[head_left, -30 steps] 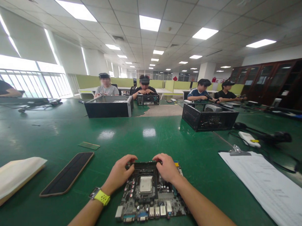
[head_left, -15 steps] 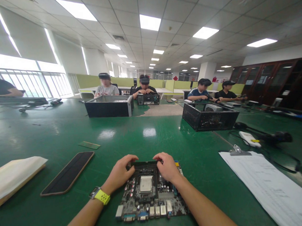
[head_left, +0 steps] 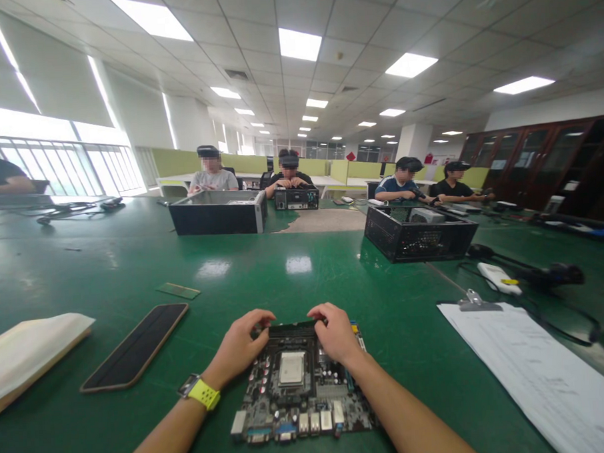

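Observation:
A dark motherboard [head_left: 299,387] lies flat on the green table [head_left: 304,273] right in front of me, its silver processor in the middle and its ports toward me. My left hand [head_left: 241,346], with a yellow watch band on the wrist, curls its fingers over the left end of a long black memory stick [head_left: 292,331] at the board's far edge. My right hand [head_left: 334,333] curls over that stick's right end. Both sets of fingers press down on it.
A dark phone-like slab [head_left: 134,347] and a padded envelope [head_left: 30,352] lie to my left, a small green strip [head_left: 179,291] beyond. A clipboard with papers [head_left: 538,370] lies right. Two open computer cases [head_left: 219,213] [head_left: 417,235] stand farther off. Several people sit at the far side.
Both hands have shifted slightly on the stick's ends, fingers a little higher; the board has not moved.

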A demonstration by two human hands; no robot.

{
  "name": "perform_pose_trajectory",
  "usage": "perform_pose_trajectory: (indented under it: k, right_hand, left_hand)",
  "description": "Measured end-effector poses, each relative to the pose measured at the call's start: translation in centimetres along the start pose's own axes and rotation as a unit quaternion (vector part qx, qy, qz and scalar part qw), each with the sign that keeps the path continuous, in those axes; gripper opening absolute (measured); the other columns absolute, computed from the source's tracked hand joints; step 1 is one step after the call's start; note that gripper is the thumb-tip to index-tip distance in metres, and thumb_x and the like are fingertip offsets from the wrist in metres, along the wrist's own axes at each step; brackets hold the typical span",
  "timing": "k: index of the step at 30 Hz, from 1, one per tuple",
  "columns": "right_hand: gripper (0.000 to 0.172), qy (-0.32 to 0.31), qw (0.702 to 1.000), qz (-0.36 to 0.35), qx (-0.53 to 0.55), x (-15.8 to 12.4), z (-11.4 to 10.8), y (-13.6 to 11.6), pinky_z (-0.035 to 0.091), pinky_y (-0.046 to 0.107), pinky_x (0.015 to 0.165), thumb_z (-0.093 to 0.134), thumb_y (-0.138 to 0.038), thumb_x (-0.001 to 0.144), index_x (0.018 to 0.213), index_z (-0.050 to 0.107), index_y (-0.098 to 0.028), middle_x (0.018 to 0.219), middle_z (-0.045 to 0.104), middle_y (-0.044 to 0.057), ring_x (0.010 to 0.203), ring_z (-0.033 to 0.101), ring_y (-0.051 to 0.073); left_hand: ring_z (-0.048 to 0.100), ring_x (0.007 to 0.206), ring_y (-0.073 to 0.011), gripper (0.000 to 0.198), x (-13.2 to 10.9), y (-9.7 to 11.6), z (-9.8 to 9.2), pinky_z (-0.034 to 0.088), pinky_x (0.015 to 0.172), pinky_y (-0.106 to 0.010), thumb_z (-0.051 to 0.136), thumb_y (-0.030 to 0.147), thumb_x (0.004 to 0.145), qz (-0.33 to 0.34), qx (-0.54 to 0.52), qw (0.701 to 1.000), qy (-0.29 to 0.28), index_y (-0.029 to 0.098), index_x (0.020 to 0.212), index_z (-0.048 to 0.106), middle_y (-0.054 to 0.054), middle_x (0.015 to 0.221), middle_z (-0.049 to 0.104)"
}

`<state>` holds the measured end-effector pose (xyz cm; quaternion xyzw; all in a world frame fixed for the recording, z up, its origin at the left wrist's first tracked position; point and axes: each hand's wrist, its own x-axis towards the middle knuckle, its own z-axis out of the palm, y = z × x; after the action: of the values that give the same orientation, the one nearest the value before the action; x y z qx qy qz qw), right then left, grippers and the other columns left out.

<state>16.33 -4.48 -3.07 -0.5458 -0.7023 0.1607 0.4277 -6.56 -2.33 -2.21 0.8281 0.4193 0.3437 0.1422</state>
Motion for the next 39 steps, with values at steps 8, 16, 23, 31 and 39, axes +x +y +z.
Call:
perform_pose_trajectory:
  k: [8, 16, 23, 31, 39]
  right_hand:
    - [0.033, -0.014, 1.0, -0.008, -0.009, -0.1, -0.1, -0.1, 0.041, 0.025, 0.077, 0.045, -0.004, 0.066, 0.086, 0.067, -0.019, 0.084, 0.064, 0.002, 0.082, 0.055, 0.015]
    - [0.031, -0.037, 0.999, 0.001, -0.035, -0.1, 0.1, 0.2, 0.04, 0.025, 0.079, 0.047, -0.006, 0.067, 0.086, 0.067, -0.019, 0.085, 0.064, 0.002, 0.084, 0.054, 0.015]
    - [0.032, -0.048, 0.998, 0.007, -0.038, -0.2, -0.1, -0.1, 0.04, 0.026, 0.081, 0.046, -0.007, 0.068, 0.088, 0.067, -0.019, 0.088, 0.065, 0.002, 0.086, 0.054, 0.015]
    - [0.03, -0.054, 0.997, 0.019, -0.051, -0.1, -0.1, -0.1, 0.041, 0.026, 0.081, 0.048, -0.008, 0.069, 0.09, 0.066, -0.019, 0.088, 0.064, 0.002, 0.086, 0.054, 0.016]
    - [0.025, -0.034, 0.986, -0.068, -0.147, -2.7, -0.9, -7.3, 0.04, 0.038, 0.088, 0.045, -0.035, 0.087, 0.099, 0.063, -0.022, 0.101, 0.063, 0.006, 0.099, 0.052, 0.022]
  left_hand:
    - [0.06, 0.079, -0.0159, 0.022, 0.1, -0.1, 0.0, 0.048, 0.076, -0.028, 0.048, 0.014, 0.076, 0.004, 0.01, 1.0, 0.007, 0.019, 0.093, 0.061, -0.001, 0.084, 0.064]
    - [0.059, 0.08, -0.0159, 0.022, 0.1, -0.1, 0.1, 0.047, 0.076, -0.028, 0.048, 0.015, 0.076, 0.008, 0.004, 1.0, 0.009, 0.019, 0.094, 0.06, -0.001, 0.085, 0.064]
    - [0.06, 0.08, -0.0159, 0.023, 0.2, -0.3, 0.4, 0.048, 0.076, -0.028, 0.048, 0.016, 0.077, -0.002, 0.005, 1.0, 0.0, 0.019, 0.096, 0.06, -0.001, 0.086, 0.064]
    - [0.06, 0.081, -0.0157, 0.024, 0.1, -0.3, 0.3, 0.048, 0.076, -0.027, 0.048, 0.016, 0.076, 0.003, 0.0, 1.0, 0.0, 0.02, 0.096, 0.061, -0.001, 0.086, 0.065]
    - [0.061, 0.079, -0.0162, 0.025, 0.2, -0.3, 0.2, 0.05, 0.075, -0.028, 0.049, 0.018, 0.075, 0.009, 0.0, 0.998, 0.054, 0.019, 0.096, 0.061, -0.001, 0.085, 0.065]
